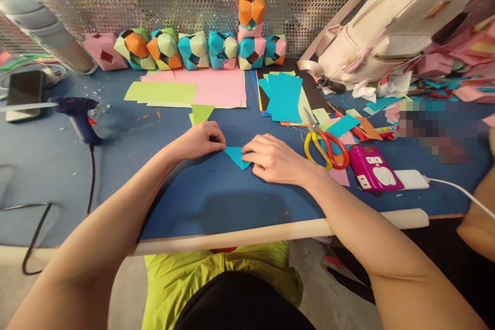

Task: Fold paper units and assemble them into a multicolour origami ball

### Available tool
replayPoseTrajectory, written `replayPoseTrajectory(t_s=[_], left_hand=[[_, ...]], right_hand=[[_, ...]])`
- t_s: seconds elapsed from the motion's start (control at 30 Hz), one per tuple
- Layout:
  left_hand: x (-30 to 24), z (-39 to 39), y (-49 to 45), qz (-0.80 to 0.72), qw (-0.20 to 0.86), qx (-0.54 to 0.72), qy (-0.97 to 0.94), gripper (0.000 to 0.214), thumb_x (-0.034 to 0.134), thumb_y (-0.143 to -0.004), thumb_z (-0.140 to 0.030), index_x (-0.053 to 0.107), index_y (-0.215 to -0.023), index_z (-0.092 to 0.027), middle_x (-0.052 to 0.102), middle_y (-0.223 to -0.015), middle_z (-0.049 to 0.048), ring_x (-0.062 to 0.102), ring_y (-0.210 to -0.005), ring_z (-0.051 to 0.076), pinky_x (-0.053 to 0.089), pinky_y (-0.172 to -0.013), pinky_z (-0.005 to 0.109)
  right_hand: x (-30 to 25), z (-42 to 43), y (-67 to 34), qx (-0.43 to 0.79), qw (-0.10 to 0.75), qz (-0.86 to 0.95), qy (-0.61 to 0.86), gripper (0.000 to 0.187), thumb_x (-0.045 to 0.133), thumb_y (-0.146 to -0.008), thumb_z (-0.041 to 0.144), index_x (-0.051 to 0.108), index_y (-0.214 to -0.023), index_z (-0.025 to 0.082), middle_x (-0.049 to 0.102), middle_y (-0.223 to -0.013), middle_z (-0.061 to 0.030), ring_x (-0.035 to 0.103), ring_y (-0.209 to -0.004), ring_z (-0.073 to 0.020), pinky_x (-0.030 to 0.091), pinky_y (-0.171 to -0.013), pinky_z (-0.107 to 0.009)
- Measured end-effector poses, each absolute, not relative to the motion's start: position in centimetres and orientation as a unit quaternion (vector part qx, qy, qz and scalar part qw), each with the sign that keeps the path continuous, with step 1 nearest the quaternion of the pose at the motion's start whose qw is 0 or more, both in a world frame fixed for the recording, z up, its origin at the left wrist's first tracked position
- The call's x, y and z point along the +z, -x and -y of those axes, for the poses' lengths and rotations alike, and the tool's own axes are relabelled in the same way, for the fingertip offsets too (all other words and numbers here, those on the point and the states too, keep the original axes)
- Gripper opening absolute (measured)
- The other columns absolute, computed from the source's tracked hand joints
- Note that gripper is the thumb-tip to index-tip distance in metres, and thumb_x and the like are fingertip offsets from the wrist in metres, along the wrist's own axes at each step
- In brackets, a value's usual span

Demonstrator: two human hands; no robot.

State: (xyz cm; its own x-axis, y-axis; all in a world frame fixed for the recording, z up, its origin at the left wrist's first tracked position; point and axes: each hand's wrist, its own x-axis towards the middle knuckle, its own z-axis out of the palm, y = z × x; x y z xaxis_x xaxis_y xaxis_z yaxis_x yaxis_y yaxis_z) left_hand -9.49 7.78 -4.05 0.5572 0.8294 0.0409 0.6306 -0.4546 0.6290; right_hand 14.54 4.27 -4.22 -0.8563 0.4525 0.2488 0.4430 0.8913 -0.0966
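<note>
A small folded piece of teal paper [235,156] lies on the blue table top [185,191], shaped like a downward triangle. My left hand [201,140] is closed, its fingertips pinching the paper's left corner. My right hand [273,159] rests on the paper's right side with fingers curled and pressed down on it, hiding that edge. A folded green paper triangle [201,112] sits just beyond my left hand.
Folded paper cubes [193,49] line the mesh back wall. Pink and green sheets [201,87] and teal sheets [284,95] lie behind. Scissors [323,144], a magenta power strip [373,167], a glue gun [77,113], a phone [23,93] and a white bag [394,26] surround the spot. Another person's arm [479,216] shows at right.
</note>
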Motion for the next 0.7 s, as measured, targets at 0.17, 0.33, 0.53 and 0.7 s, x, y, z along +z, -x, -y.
replayPoseTrajectory(t_s=[0.17,0.33,0.53,0.7], left_hand=[[-4.0,-7.7,9.6,-0.440,0.283,0.172,-0.835,0.015,0.059,-0.074,-0.027,0.070,-0.073,-0.017,0.062,-0.079,0.0031,0.058,-0.077,0.016,0.045,-0.072,0.028],[-4.0,-7.8,9.7,-0.444,0.278,0.167,-0.835,0.015,0.057,-0.074,-0.025,0.070,-0.078,-0.017,0.063,-0.082,0.0032,0.059,-0.079,0.015,0.046,-0.073,0.027],[-3.5,-7.6,9.7,-0.453,0.247,0.156,-0.842,0.020,0.051,-0.075,-0.020,0.071,-0.079,-0.018,0.065,-0.083,0.0029,0.059,-0.079,0.015,0.047,-0.075,0.026],[-3.0,-7.2,9.3,-0.458,0.253,0.165,-0.836,0.024,0.052,-0.081,-0.031,0.072,-0.082,-0.018,0.066,-0.082,0.0037,0.060,-0.077,0.015,0.046,-0.072,0.026]], right_hand=[[-4.0,-4.0,-14.5,0.017,0.113,0.963,0.244,0.029,0.047,-0.080,0.003,0.072,-0.094,0.011,0.069,-0.107,-0.0110,0.054,-0.093,-0.0240,0.039,-0.079,-0.037],[-3.8,-3.7,-14.3,0.009,0.107,0.961,0.253,0.030,0.047,-0.082,0.005,0.073,-0.095,0.012,0.069,-0.106,-0.0102,0.055,-0.094,-0.0238,0.037,-0.085,-0.038],[-3.7,-3.5,-14.2,0.003,0.115,0.957,0.266,0.027,0.049,-0.083,0.007,0.073,-0.093,0.012,0.071,-0.104,-0.0094,0.055,-0.095,-0.0241,0.035,-0.087,-0.040],[-3.5,-3.4,-14.2,0.012,0.116,0.956,0.269,0.027,0.049,-0.082,0.006,0.073,-0.092,0.014,0.072,-0.105,-0.0086,0.056,-0.094,-0.0236,0.034,-0.087,-0.040]])
